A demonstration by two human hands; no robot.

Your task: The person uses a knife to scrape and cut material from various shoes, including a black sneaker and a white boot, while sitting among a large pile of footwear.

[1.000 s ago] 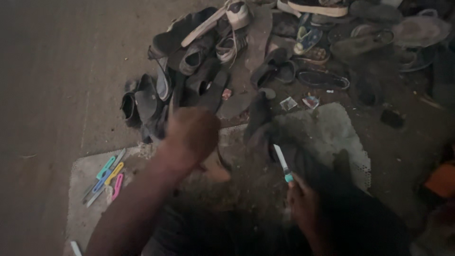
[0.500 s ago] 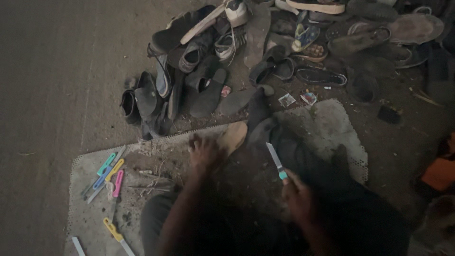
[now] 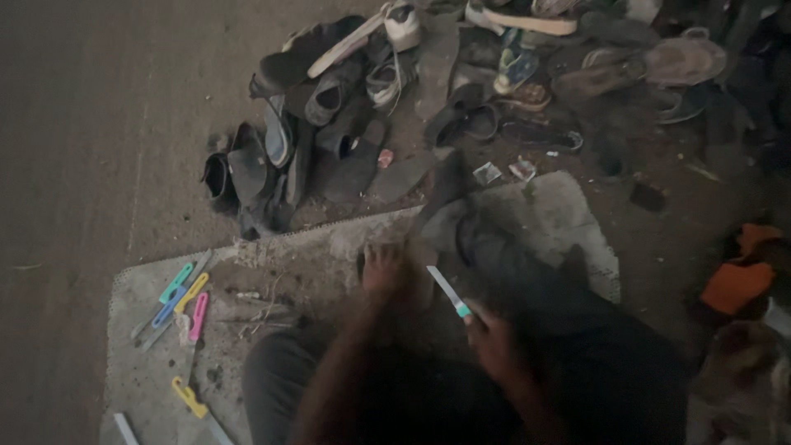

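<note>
The right hand is clamped on a thin pale-bladed knife with a teal collar, blade pointing to 11 o'clock. The left hand rests fingers-down on the worn grey mat; its grip is blurred. Coloured plastic-handled cutters lie at 9 o'clock, a heap of old shoes at 12.

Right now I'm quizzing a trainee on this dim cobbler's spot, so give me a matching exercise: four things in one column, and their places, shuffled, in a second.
Things:
1. Thin white blade with teal handle
2. Pink, blue, green and yellow plastic-handled tools
3. Heap of worn dark shoes and sandals
4. Orange cloth

Places:
A. ground beyond the grey mat
B. right hand
C. far right edge
D. left part of the mat

Pairs: 1-B, 2-D, 3-A, 4-C
</note>
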